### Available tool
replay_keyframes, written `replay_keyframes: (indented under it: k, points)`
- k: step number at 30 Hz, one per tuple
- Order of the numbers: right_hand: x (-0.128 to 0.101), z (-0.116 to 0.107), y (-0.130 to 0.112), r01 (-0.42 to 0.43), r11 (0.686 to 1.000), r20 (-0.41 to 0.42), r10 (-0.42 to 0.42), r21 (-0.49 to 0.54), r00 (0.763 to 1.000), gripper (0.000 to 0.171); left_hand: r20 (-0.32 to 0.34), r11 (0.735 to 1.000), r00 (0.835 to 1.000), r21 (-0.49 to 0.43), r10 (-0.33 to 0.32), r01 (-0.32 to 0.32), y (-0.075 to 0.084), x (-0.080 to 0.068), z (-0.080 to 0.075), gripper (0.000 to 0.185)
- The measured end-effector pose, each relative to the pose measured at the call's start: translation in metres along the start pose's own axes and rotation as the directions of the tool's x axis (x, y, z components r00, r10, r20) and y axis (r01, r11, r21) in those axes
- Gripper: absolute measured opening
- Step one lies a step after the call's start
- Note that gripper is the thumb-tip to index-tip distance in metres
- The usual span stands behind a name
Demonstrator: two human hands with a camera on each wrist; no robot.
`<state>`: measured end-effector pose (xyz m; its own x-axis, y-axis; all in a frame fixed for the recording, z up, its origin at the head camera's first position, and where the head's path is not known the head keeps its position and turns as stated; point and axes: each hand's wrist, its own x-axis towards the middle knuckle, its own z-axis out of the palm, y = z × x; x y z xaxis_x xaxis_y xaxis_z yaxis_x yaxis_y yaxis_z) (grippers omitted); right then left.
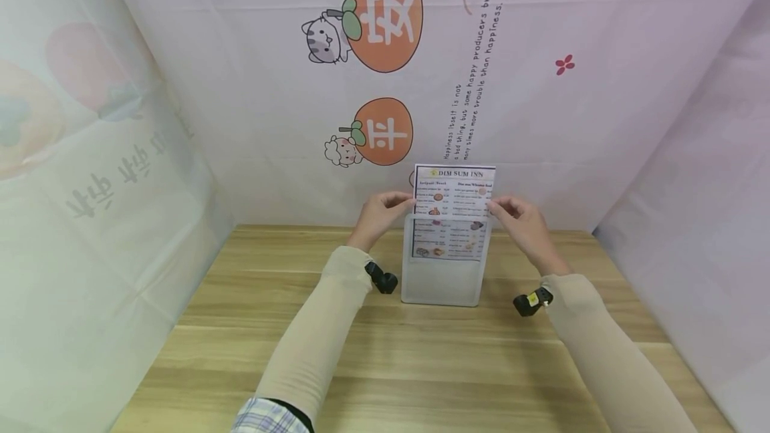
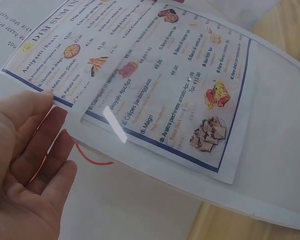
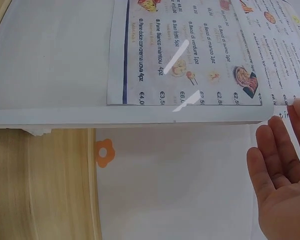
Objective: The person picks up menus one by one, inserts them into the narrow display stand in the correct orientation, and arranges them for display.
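Sleeves closest to me, both arms reaching fwd. My left hand [image 1: 377, 214] and right hand [image 1: 521, 217] each pinch a side edge of the menu [image 1: 452, 209], approx halfway down in the clear holder [image 1: 442, 282] on the tabletop [image 1: 385, 353]. Top half sticks out; needs seating.

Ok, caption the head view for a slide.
Both hands pinch a printed paper menu half inside a clear upright acrylic holder.

Bare table [image 1: 385, 366] before stand [image 1: 442, 282]
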<state>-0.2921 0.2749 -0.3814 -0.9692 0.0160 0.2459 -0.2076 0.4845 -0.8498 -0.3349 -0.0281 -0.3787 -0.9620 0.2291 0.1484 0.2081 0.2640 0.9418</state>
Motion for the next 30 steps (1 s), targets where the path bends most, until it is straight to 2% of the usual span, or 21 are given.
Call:
replay_keyframes:
  k: [8, 22, 30]
  points:
    - [-0.003, 0.004, 0.009, 0.021, 1.000, -0.003, -0.021, 0.016, 1.000, 0.050, 0.005, 1.000, 1.000, 0.009, -0.019, 0.019, -0.004, -0.002, 0.001, 0.028]
    - [-0.006, 0.009, 0.019, 0.000, 1.000, 0.022, 0.000, 0.024, 1.000, 0.053, 0.015, 0.999, 0.999, 0.003, -0.039, 0.039, -0.013, -0.004, 0.004, 0.024]
    - [-0.007, 0.008, 0.016, -0.004, 1.000, 0.035, 0.004, 0.016, 0.999, 0.051, 0.019, 0.998, 0.998, 0.006, -0.055, 0.055, -0.015, -0.003, 0.004, 0.025]
